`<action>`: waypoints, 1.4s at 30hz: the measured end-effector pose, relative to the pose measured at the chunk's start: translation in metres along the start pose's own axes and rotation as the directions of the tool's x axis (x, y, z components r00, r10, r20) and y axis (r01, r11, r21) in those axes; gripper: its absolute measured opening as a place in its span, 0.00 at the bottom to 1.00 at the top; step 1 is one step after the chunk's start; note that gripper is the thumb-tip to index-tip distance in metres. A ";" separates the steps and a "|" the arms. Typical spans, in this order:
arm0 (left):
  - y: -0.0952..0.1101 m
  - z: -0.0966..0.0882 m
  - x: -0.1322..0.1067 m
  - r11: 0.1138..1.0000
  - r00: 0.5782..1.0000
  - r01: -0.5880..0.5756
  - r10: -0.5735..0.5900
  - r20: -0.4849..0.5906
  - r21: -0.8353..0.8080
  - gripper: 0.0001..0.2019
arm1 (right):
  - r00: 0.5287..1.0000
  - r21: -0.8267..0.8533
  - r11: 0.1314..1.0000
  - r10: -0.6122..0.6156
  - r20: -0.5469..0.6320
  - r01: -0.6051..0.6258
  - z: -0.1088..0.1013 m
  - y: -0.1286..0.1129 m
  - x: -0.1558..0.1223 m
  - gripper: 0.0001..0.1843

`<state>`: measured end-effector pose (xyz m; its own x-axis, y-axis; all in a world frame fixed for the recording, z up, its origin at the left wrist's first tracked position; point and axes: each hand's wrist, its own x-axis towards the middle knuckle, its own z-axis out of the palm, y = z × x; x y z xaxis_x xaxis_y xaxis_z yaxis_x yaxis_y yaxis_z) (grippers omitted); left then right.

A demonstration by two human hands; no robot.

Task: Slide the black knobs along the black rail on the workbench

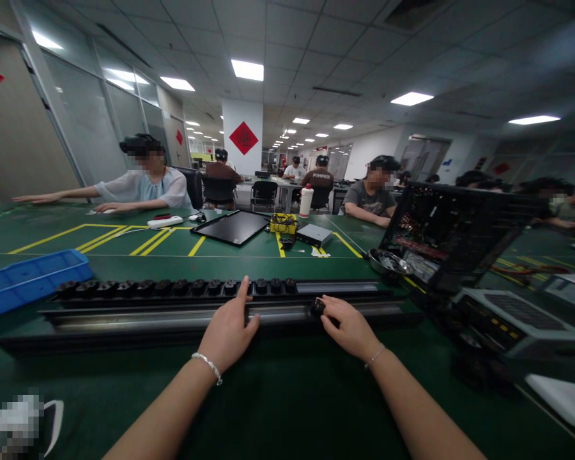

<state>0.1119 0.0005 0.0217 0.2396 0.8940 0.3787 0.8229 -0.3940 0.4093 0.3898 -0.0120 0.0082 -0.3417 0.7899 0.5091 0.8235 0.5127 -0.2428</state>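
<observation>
A long dark metal rail lies across the green table in front of me. A row of small black socket pieces sits along its far track. My left hand rests on the rail with the fingers stretched out and the forefinger pointing up to the row. To the right, my right hand is closed in a pinch on one small black piece, held at the rail's near track.
A blue tray is at the left. An open black computer case with a metal bowl beside it stands at the right, with grey devices nearer. A black panel and yellow box lie farther back. Several people sit at the tables.
</observation>
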 end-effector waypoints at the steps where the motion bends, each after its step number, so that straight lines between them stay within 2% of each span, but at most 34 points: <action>1: -0.001 0.006 -0.002 0.998 0.999 -0.036 0.035 0.009 0.049 0.35 | 1.000 0.005 1.000 0.001 -0.003 -0.001 0.000 0.000 0.000 0.09; 4: -0.005 0.017 -0.007 0.980 0.995 -0.100 0.098 0.019 0.171 0.29 | 1.000 0.014 1.000 0.006 -0.002 -0.006 0.000 0.000 0.000 0.09; 8: -0.004 0.018 -0.011 0.961 0.991 -0.130 0.127 0.029 0.245 0.25 | 1.000 0.004 1.000 0.002 -0.003 -0.002 0.001 0.001 0.000 0.10; 33: -0.004 0.019 -0.013 0.936 0.983 -0.184 0.176 0.055 0.301 0.24 | 0.999 -0.036 0.999 0.023 -0.026 -0.024 0.001 0.003 -0.002 0.12; 42: -0.004 0.020 -0.014 0.931 0.983 -0.182 0.180 0.036 0.315 0.28 | 0.998 -0.056 0.998 0.039 -0.054 -0.042 0.000 0.004 -0.003 0.11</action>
<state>0.1155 -0.0056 -0.0022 0.4023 0.8157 0.4157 0.8852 -0.4625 0.0506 0.3940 -0.0123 0.0061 -0.2846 0.7902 0.5428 0.8613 0.4594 -0.2172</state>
